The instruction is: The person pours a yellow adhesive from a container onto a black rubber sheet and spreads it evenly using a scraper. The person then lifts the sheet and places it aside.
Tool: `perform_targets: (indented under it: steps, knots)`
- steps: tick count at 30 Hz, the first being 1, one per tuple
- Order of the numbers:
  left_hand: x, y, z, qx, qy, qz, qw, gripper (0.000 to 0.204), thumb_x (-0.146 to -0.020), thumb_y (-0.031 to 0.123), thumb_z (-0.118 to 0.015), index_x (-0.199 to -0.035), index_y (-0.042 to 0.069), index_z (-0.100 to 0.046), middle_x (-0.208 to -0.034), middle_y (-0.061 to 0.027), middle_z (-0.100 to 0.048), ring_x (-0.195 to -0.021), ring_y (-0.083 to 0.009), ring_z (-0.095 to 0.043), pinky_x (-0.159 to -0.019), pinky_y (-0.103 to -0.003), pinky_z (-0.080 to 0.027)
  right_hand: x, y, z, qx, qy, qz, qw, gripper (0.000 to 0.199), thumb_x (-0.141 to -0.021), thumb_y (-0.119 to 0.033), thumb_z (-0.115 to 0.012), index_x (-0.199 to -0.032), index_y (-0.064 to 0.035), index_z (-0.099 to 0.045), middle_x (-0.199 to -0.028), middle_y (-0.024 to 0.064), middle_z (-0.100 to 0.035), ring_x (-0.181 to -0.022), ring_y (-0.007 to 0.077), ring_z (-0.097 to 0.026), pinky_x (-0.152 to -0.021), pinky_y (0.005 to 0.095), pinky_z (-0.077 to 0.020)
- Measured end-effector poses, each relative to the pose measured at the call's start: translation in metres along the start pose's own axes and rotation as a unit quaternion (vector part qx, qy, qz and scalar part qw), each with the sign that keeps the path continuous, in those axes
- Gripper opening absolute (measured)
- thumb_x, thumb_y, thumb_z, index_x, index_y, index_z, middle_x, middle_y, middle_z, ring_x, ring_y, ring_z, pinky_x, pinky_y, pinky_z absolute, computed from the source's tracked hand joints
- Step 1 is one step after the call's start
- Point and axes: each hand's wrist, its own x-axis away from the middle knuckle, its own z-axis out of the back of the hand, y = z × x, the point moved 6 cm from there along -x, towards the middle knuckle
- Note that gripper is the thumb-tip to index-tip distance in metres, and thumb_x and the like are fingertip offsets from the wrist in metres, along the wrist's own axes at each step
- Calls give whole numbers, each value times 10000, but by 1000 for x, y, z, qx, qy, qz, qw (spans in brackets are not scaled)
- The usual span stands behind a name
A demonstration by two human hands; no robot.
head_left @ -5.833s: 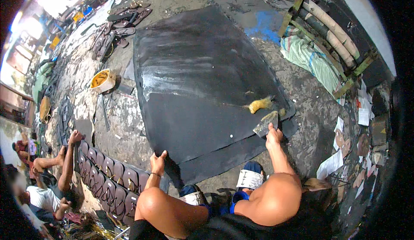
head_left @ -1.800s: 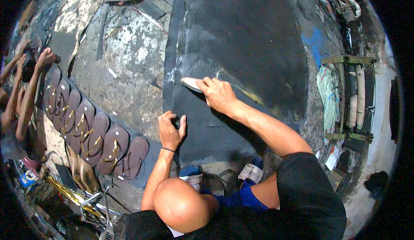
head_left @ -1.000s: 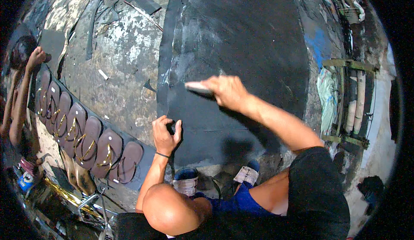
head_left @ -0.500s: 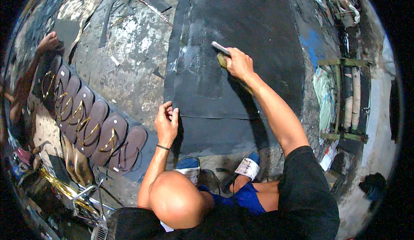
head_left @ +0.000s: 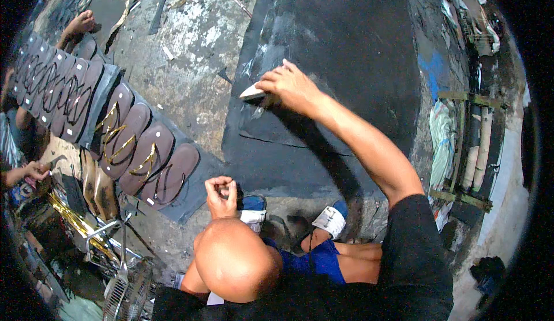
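Note:
A large black rubber sheet [head_left: 346,49] lies on the rough concrete floor in front of me. My right hand [head_left: 288,84] reaches out over the sheet's left part and grips a flat white-handled spreader [head_left: 252,93], its tip pressed to the sheet near pale smears. My left hand [head_left: 222,191] hovers just above my bent knee [head_left: 236,257], fingers curled into a loose fist, close to the sheet's near corner. I cannot see anything inside that hand.
A row of brown sandals with gold straps [head_left: 144,153] lies on a dark mat at my left. Another person's foot [head_left: 81,21] and hand [head_left: 29,171] show at the far left. A wire fan guard [head_left: 121,275] sits low left, a wooden frame [head_left: 467,142] at right.
My right hand has swept the spreader leftward and toward me across the sheet. My left hand has lifted off the sheet's edge and curled shut.

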Motion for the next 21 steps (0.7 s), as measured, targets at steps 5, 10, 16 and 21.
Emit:
perform_targets:
  steps: [5,10,16,21]
  knots:
    - [-9,47,-11,-169,4,-140,976,189,-829,21,-715,-952,49,-574,-937,-65,-630,-723,-126,-596,-570,-252,-463,32,53,-5,33,-131,77,988,372,-802,-81,-596,-1152,-198,-648,-1205,13,-624,-1225,214,-525,-1169,528,-246]
    - [-13,51,-22,-248,-129,-102,955,155,-852,94,-712,-966,35,-627,-840,-107,-635,-699,-202,-622,-614,-323,-489,170,106,4,-11,-123,-13,992,408,-793,-46,-588,-1179,-163,-645,-1219,16,-627,-1237,234,-524,-1185,513,-223]
    - [-2,47,-62,-362,-288,-153,873,244,-879,244,-686,-979,54,-569,-921,-167,-644,-800,-391,-649,-672,-449,-518,353,84,7,-67,-102,-229,966,499,-724,12,-636,-1198,-143,-623,-1196,64,-635,-1150,269,-578,-1110,453,-341]
    - [-1,50,-72,-390,-287,-151,862,318,-875,289,-695,-1030,56,-546,-959,-177,-628,-819,-421,-640,-682,-473,-520,373,88,-4,-137,21,-465,874,362,-898,-150,-552,-1252,-79,-581,-1147,175,-624,-1061,382,-605,-923,447,-492]
